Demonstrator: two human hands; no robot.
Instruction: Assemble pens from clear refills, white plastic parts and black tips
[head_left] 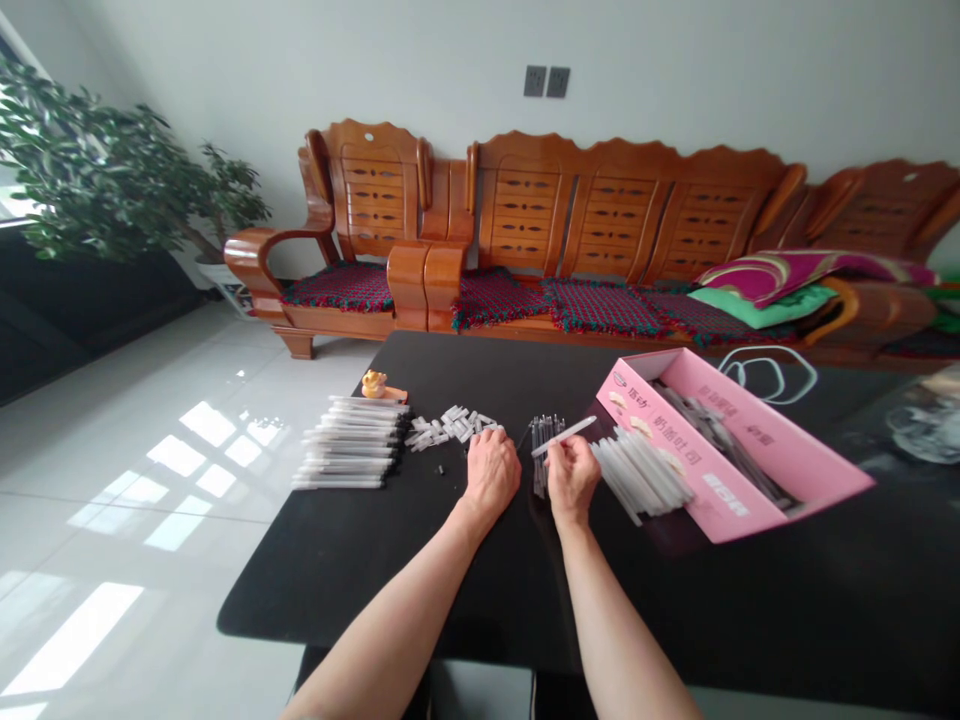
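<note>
My right hand [571, 478] is closed round a white pen barrel [568, 435] that slants up to the right. My left hand [491, 472] rests knuckles-up on the black table [390, 570], its fingers curled near a scatter of small white caps [452, 424]; what it holds, if anything, is hidden. Between the hands lies a small bunch of dark refills [541, 440]. A heap of empty white barrels [643, 468] lies just right of my right hand. A neat stack of finished white pens [352, 442] sits at the table's left edge.
An open pink box [780, 450] with more dark parts lies at the right. A small orange object [375, 384] stands behind the pen stack. Wooden sofas with red cushions [592, 230] line the wall beyond. A potted tree [105, 170] stands far left.
</note>
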